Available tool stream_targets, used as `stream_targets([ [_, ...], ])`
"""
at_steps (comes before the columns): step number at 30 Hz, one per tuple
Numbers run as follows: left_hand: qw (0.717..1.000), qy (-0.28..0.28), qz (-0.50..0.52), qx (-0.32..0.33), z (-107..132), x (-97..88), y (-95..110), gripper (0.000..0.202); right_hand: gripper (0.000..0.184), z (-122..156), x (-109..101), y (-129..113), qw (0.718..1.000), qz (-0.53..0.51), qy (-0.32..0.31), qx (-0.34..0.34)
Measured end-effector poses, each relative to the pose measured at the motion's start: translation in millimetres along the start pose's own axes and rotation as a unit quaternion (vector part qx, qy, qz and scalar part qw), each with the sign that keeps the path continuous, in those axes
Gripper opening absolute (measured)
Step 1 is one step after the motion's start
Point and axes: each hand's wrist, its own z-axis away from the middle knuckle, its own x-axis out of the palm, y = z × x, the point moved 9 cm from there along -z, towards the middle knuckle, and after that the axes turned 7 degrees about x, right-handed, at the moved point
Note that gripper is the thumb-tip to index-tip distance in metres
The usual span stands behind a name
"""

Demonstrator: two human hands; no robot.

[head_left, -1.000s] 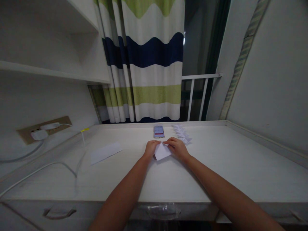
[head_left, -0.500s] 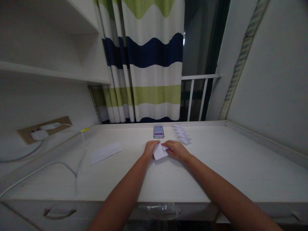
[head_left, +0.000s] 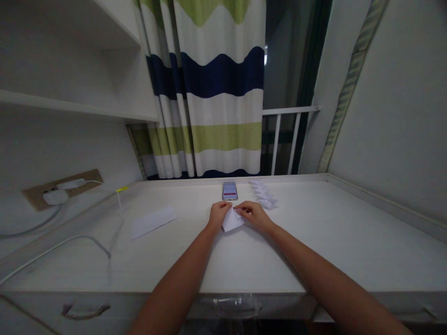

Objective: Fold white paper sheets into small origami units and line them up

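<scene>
As left hand, right hand pinch it, paper slants near-left

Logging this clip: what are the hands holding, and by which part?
A small folded white paper: left hand grips its left edge, right hand its upper right edge.

Folded sheet: white paper, matt, creased. Bench: pale wood-look, matt, faint grain. Phone: glossy glass screen. Curtain: striped cloth.
</scene>
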Motion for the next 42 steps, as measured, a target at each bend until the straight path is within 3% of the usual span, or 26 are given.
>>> stream_targets([
  [5,0.999,-0.007,-0.026,0.021,-1,1.1,6,0.016,0.039,-8,5,32,0.982,-0.176,0.002,0.066],
  [10,1.0,-0.006,0.01,0.008,-1,2.5,3,0.018,0.033,-11,11,44,0.963,-0.241,-0.015,0.119],
  [14,0.992,0.002,0.121,-0.042,1,6.8,-7,0.041,0.028,-9,1,43,0.959,-0.248,0.029,0.135],
  [17,0.984,-0.027,0.161,-0.072,4,16.9,-14,0.048,0.024,-7,-6,44,0.956,-0.248,0.059,0.147],
  [22,0.986,-0.084,0.096,-0.112,10,27.1,-24,0.039,0.022,-7,-8,42,0.962,-0.227,0.069,0.136],
  [28,0.993,-0.076,0.014,-0.093,7,20.7,-17,0.032,0.021,-9,-7,44,0.97,-0.2,0.069,0.121],
  [38,0.993,-0.095,-0.011,-0.071,9,22.1,-13,0.034,0.026,-11,-1,52,0.963,-0.227,0.052,0.138],
  [42,0.992,-0.103,-0.035,-0.068,9,23.2,-14,0.03,0.026,-10,-6,50,0.97,-0.188,0.069,0.136],
])
